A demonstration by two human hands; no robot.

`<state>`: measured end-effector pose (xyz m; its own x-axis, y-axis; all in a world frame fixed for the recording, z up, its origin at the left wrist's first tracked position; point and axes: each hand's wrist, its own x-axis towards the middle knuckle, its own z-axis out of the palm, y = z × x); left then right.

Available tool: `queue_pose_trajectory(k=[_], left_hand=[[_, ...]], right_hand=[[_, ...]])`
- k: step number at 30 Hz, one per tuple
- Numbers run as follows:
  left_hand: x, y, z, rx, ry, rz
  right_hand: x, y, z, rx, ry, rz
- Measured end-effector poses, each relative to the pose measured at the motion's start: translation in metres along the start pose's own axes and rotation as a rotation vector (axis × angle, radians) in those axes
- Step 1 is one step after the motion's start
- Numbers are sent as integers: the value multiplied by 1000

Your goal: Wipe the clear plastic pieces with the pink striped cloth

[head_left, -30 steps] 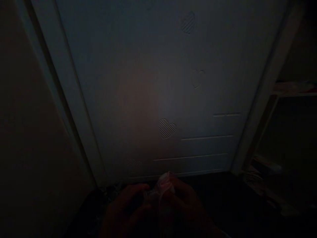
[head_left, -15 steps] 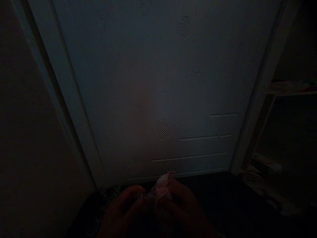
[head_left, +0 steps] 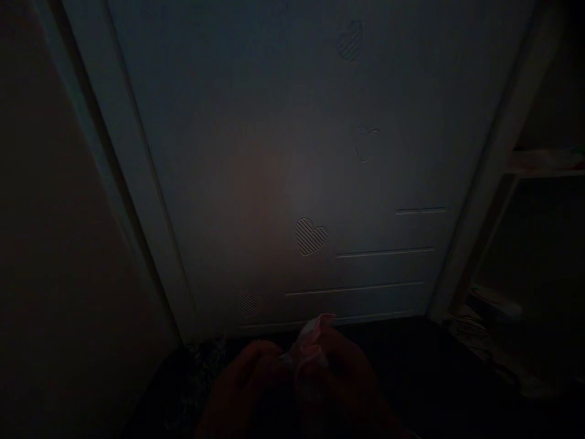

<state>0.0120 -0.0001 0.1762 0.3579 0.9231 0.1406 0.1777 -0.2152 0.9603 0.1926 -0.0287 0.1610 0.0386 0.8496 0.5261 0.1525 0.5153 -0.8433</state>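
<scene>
The scene is very dark. My right hand [head_left: 350, 369], at the bottom middle, is closed around a crumpled pink and whitish cloth [head_left: 314, 336] whose edges stick up above the fingers. Close beside it on the left, my left hand [head_left: 251, 375] has its fingers curled together at a small pale bit [head_left: 286, 358] that shows between the two hands. Whether that bit belongs to the cloth or is a separate thing, I cannot tell. What the left fingers pinch is hidden in shadow.
In front stands a pale door-like panel [head_left: 256, 152] with embossed hearts and lines, set in a frame. A wall [head_left: 59, 256] rises on the left. At the right are shelves [head_left: 548, 174] with blurred objects. A patterned item [head_left: 201, 366] lies on the dark floor.
Both hands and the pink cloth have shifted slightly right in view, and the panel has too. The left fingertips are closer to the cloth, and less of the gap between the hands shows.
</scene>
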Motion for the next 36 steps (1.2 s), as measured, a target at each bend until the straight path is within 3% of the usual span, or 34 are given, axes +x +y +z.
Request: queue_pose_trajectory(k=[5, 9, 16, 28, 36], left_hand=[[-5, -5, -5, -112, -59, 53], [-4, -8, -6, -45, 20, 79], [-7, -7, -18, 146, 95, 116], [-13, -5, -22, 172, 173, 150], [-13, 4, -23, 214, 183, 271]], right_hand=[[-3, 2, 1, 44, 72, 71], [-4, 2, 2, 91, 75, 105], [-4, -5, 3, 41, -16, 95], [-8, -2, 3, 82, -76, 38], [-5, -8, 2, 65, -130, 74]])
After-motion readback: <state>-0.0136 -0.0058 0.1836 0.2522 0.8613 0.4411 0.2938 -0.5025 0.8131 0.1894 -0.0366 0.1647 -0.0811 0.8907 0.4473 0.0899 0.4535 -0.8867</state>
